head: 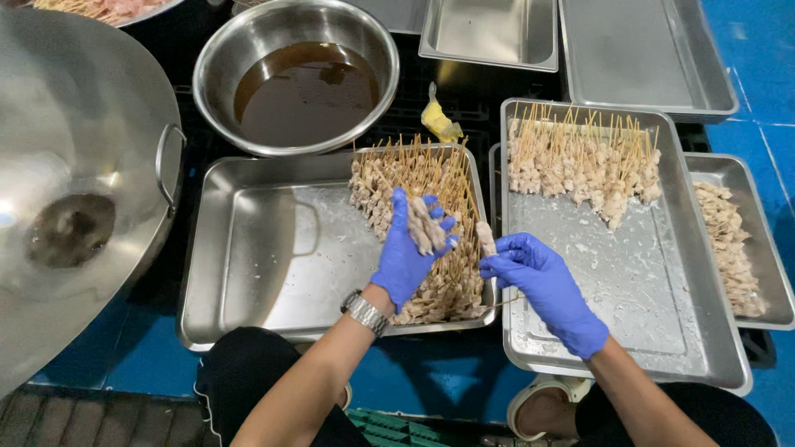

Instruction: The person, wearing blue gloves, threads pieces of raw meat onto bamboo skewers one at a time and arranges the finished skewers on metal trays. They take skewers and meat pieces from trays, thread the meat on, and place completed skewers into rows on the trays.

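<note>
Skewers of pale meat (426,225) sit bunched in my left hand (407,252), my blue-gloved grip closed around several of them, the meat ends pointing up and away from me above the middle tray (273,248). My right hand (542,285), also in a blue glove, has its grip pinched narrow on a single skewer (486,238), the meat end standing just beside the bundle in my left hand, the stick running down under my palm. A metal wristwatch (365,313) is on my left wrist.

Under my left hand the middle tray holds a heap of finished skewers (431,290) along its right side; its left half is bare metal with a frosty film. The right tray (629,290) lies touching it, with a row of meat skewers (580,165) across its far end and crumbs over the near part. Further right, another tray (749,178) carries a strip of meat pieces (729,240).

Beyond the middle tray stands a round steel bowl (248,58) of dark brown sauce (302,95), and a yellow scrap (439,122) lies between bowl and right tray. Two empty steel pans (489,33) sit at the far edge. A large wok (74,165) fills the left. The trays rest on black crates over a blue floor (762,58).
</note>
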